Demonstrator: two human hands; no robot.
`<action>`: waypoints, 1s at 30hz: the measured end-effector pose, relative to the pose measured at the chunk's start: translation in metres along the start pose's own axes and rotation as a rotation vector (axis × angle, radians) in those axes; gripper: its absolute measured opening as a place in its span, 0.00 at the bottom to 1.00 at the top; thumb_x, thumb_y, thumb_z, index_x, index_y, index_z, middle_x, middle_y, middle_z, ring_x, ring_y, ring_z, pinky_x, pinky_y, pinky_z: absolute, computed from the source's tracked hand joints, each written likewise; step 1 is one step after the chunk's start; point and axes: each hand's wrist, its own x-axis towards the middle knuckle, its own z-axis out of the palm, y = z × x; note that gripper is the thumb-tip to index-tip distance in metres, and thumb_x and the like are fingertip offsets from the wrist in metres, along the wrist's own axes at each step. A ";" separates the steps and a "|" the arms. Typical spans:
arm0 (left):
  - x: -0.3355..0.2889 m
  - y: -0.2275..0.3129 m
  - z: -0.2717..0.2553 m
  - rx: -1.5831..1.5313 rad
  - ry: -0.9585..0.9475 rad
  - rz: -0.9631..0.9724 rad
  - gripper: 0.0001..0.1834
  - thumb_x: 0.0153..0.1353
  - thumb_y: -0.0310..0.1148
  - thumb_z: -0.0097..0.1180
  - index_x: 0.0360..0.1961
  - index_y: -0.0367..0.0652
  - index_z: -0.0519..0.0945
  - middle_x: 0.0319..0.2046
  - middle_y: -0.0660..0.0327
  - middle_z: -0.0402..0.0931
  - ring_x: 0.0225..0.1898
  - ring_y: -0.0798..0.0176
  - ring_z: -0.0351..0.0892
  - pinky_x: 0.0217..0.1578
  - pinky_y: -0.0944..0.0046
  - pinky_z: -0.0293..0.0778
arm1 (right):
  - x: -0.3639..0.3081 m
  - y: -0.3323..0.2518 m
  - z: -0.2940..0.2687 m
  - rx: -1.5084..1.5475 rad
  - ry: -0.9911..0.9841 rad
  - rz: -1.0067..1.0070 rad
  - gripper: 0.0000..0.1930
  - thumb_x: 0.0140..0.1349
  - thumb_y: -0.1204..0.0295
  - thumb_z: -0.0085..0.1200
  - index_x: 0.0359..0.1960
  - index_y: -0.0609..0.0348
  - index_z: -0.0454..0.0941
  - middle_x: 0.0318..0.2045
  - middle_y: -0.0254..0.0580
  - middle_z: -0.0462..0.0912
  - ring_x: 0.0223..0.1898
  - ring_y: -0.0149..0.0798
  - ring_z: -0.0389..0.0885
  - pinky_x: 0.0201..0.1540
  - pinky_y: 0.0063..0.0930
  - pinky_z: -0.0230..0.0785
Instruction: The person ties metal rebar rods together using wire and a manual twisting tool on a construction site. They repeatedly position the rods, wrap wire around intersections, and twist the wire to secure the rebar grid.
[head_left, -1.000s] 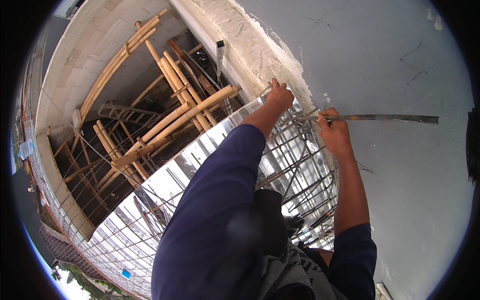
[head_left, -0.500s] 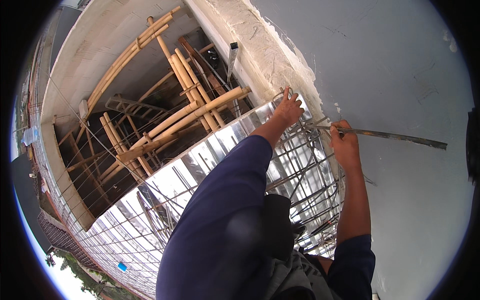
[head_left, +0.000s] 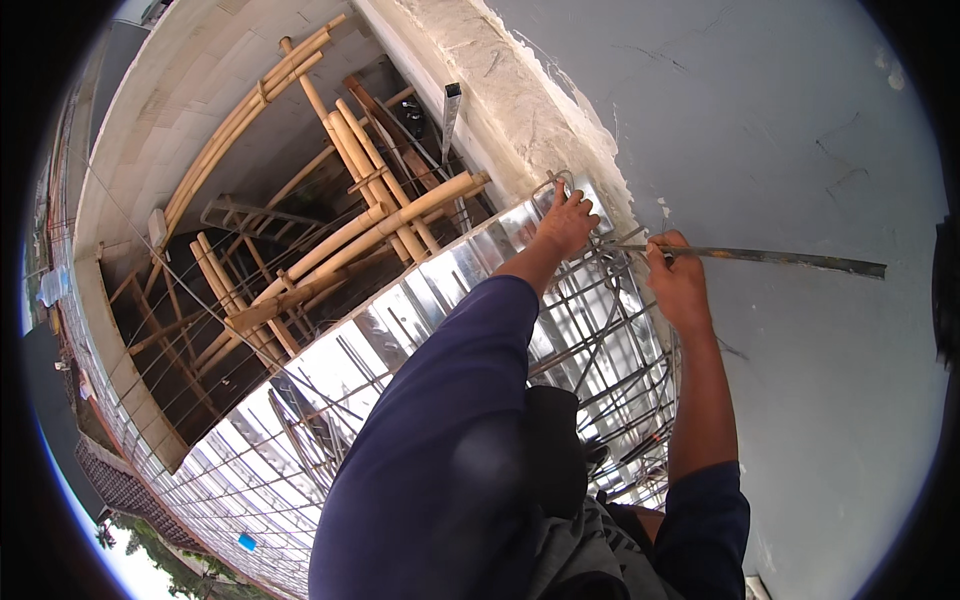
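Note:
My left hand (head_left: 568,222) is at the upper corner of the steel mesh, its fingers curled about a bent rod end (head_left: 556,180) beside the rough wall edge. My right hand (head_left: 678,278) is closed round a long, dark, narrow metal bar (head_left: 790,258). The bar lies nearly level in front of the grey wall, its free end pointing right. Its other end reaches the rods between my two hands, but how it meets them is too small to tell. Below my hands, a grid of reinforcing rods (head_left: 600,335) lies over shiny corrugated metal decking (head_left: 345,375).
Left of the decking is an opening with bamboo scaffold poles (head_left: 330,250) and a drop beneath. A square metal tube (head_left: 450,115) stands by the rough plaster strip (head_left: 500,70). The smooth grey wall (head_left: 820,400) fills the right side. Loose rods (head_left: 300,425) lie on the decking.
The view has shifted slightly. The bar's free end has swung a little upward in the picture, with my right hand still round it. My left hand stays at the bent rod end.

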 end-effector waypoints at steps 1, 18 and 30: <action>0.001 0.000 -0.002 -0.006 -0.015 0.003 0.14 0.57 0.29 0.48 0.43 0.54 0.80 0.48 0.61 0.72 0.61 0.56 0.61 0.67 0.35 0.38 | 0.000 -0.002 -0.001 0.006 -0.009 0.009 0.08 0.63 0.70 0.48 0.38 0.62 0.73 0.26 0.47 0.77 0.28 0.38 0.75 0.36 0.33 0.67; -0.002 0.000 -0.007 0.000 -0.055 0.002 0.15 0.57 0.29 0.47 0.41 0.58 0.83 0.44 0.64 0.74 0.59 0.58 0.63 0.68 0.38 0.36 | 0.003 0.004 0.002 -0.022 0.041 -0.047 0.09 0.63 0.69 0.48 0.38 0.61 0.75 0.29 0.52 0.79 0.33 0.49 0.79 0.39 0.38 0.68; -0.035 0.013 -0.072 -0.058 -0.186 -0.074 0.12 0.58 0.32 0.49 0.38 0.60 0.83 0.41 0.66 0.78 0.51 0.59 0.72 0.60 0.29 0.45 | 0.001 -0.005 -0.010 -0.024 -0.039 0.015 0.12 0.64 0.65 0.48 0.39 0.62 0.75 0.31 0.52 0.80 0.37 0.49 0.78 0.42 0.38 0.68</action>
